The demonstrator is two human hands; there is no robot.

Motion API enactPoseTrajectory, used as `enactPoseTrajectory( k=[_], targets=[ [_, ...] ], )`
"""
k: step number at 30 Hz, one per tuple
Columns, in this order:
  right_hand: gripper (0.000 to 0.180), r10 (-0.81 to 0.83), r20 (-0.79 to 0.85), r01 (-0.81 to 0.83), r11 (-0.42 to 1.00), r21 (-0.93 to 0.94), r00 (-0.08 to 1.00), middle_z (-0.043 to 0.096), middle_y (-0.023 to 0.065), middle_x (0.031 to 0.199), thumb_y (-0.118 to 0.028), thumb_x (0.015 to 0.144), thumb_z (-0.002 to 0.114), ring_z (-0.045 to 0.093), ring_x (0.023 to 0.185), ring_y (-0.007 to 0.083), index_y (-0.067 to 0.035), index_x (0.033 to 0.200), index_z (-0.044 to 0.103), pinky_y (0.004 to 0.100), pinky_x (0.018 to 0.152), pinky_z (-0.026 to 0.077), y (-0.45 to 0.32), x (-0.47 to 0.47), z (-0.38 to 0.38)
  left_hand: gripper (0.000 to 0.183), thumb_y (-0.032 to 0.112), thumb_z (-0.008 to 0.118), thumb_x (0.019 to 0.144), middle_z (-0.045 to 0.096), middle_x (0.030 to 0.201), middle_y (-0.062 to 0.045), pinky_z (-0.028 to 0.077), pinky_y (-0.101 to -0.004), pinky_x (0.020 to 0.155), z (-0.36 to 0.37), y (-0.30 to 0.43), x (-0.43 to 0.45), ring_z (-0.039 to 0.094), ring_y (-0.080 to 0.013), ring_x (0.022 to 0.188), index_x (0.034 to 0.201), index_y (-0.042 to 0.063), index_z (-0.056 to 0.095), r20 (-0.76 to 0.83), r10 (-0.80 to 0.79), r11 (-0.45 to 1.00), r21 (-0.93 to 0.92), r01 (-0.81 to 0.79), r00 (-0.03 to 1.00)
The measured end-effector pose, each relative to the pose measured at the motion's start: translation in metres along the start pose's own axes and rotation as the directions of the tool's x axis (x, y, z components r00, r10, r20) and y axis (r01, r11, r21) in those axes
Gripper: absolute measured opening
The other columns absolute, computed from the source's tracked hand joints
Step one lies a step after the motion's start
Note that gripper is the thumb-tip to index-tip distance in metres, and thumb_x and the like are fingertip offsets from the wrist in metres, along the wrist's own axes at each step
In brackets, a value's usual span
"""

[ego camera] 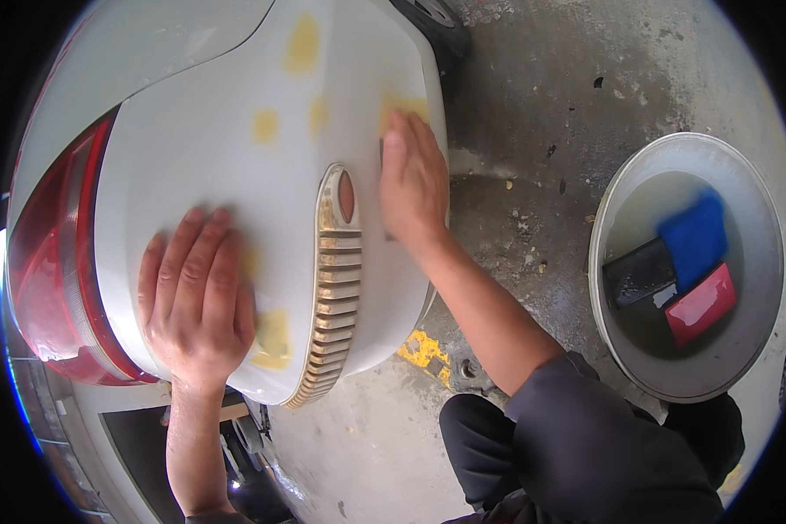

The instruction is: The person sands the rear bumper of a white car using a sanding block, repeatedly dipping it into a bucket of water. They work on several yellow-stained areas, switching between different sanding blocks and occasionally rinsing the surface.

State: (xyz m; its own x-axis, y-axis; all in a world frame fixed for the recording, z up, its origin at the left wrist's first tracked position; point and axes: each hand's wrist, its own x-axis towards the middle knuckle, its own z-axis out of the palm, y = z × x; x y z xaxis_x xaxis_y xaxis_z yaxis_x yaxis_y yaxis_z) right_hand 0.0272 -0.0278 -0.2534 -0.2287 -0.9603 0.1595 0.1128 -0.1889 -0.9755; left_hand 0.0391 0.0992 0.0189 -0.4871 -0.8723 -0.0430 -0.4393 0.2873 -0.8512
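My left hand (196, 295) lies flat on the pale car bumper (236, 177), fingers slightly apart, between the red tail light (72, 262) and a ribbed trim strip (334, 281) with an oval reddish reflector. Right of that strip, my right hand (411, 177) presses low on the bumper's side; a dark edge shows beneath it, of a thin flat pad or sheet that it mostly covers. Yellowish patches (303, 42) mark the paint, one at my right fingertips and others near my left hand.
On the concrete floor at the right stands a round basin (769, 262) of cloudy water, holding a blue cloth (694, 229), a black block (640, 272) and a red flat piece (701, 304). A car wheel (432, 19) is at the top. My knees are below.
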Motion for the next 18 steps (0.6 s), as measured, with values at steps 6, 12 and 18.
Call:
enactPoseTrajectory(
  k=[6,12,18],
  targets=[
    [0.058,0.046,-0.033,-0.051,0.989,-0.137,0.998,0.051,0.0269,0.154,-0.039,0.115,0.034,0.048,0.143,0.0422,0.0,0.153,0.053,0.0572,0.113,0.039,-0.009,0.033,0.001,0.028,0.004,0.069,0.092,0.076,0.133,-0.006,0.049,-0.0512,0.116,0.005,0.001,0.005,0.069,-0.027,0.132,0.119,0.007,0.077,-0.02,0.009,1.0,-0.02,-0.009,1.0],
    [0.057,0.02,0.055,-0.013,0.993,-0.121,0.998,0.054,0.0258,0.15,-0.039,0.115,0.035,0.053,0.134,0.0411,0.0,0.153,0.053,0.0577,0.109,0.041,0.001,-0.038,-0.015,0.029,0.005,0.07,0.09,0.076,0.134,-0.006,0.049,-0.0511,0.116,-0.002,-0.004,-0.006,0.069,-0.0269,0.132,0.118,0.007,0.077,0.024,0.003,1.0,0.004,-0.003,1.0],
    [0.056,0.021,-0.041,-0.028,0.985,-0.172,0.999,0.052,0.0282,0.152,-0.038,0.115,0.036,0.052,0.136,0.0446,0.001,0.15,0.056,0.0556,0.112,0.041,-0.012,0.047,0.006,0.03,0.004,0.069,0.09,0.076,0.133,-0.006,0.05,-0.0513,0.116,0.003,-0.001,0.003,0.069,-0.0274,0.133,0.118,0.007,0.077,-0.019,0.015,1.0,-0.015,-0.015,1.0]
  ],
)
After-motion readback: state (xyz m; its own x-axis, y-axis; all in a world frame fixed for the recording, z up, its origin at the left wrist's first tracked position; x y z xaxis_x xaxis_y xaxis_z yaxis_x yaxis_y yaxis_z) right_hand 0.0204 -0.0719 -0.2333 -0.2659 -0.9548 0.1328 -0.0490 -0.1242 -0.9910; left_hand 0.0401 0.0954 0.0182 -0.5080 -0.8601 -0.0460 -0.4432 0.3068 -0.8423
